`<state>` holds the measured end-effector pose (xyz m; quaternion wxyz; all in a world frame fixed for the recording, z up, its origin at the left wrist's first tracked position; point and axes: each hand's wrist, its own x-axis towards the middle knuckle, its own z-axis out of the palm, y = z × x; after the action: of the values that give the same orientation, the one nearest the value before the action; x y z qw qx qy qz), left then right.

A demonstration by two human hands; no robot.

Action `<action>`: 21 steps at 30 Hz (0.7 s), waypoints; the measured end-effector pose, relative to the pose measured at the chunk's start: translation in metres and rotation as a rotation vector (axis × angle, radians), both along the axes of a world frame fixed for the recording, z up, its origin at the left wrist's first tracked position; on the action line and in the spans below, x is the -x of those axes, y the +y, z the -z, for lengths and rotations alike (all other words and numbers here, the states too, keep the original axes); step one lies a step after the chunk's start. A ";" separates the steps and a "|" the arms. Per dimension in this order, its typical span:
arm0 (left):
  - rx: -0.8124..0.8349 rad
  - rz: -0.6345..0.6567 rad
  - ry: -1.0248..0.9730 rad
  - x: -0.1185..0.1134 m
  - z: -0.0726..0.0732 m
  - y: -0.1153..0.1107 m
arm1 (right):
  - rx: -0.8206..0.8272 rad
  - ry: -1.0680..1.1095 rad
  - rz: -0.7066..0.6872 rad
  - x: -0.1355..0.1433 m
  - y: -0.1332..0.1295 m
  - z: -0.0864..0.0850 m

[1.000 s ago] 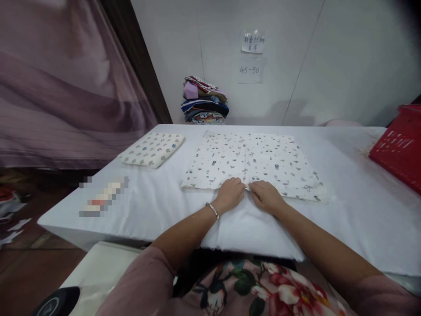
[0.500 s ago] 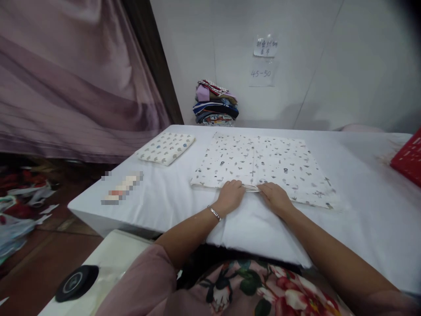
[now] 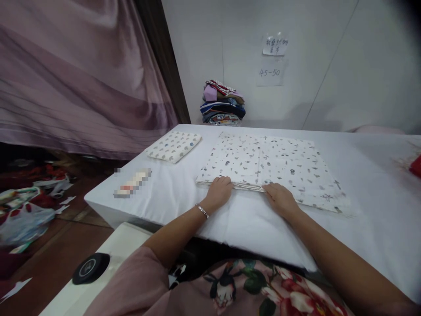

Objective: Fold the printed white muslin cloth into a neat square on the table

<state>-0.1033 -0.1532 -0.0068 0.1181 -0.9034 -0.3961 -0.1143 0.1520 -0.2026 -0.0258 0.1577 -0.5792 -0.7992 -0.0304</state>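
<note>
A white cloth [image 3: 279, 162] printed with small grey and coloured figures lies flat on the table, folded in layers along its near edge. My left hand [image 3: 219, 189], with a silver bracelet at the wrist, grips that edge left of the middle, its fingers over the top. Closed on the same edge, a little right of the middle crease, is my right hand [image 3: 279, 198]. Between the hands the stacked layers of the fold show. Both thumbs are mostly hidden. Farther left rests a folded cream cloth [image 3: 174, 147] with a grey and blue pattern.
The table [image 3: 184, 193] has a white cover. A blurred-out item [image 3: 133, 183] lies near its left side. Folded fabrics [image 3: 222, 103] are piled against the wall. A black round object [image 3: 91, 268] sits on a pale surface at lower left. Something red [image 3: 416, 166] is at the right edge.
My left hand has slid left along the cloth's near edge, widening the gap between my hands. My right hand stays near the middle crease. The view has shifted slightly left.
</note>
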 end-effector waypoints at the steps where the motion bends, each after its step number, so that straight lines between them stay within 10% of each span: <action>1: -0.005 0.015 -0.011 0.003 -0.001 -0.001 | -0.001 -0.003 0.002 0.001 0.000 0.000; 21: 0.051 0.039 -0.031 0.005 0.004 0.023 | 0.011 0.048 -0.011 0.002 0.003 -0.002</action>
<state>-0.1078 -0.1301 -0.0110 0.0865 -0.9118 -0.3830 -0.1202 0.1502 -0.1995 -0.0241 0.1739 -0.5763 -0.7985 -0.0113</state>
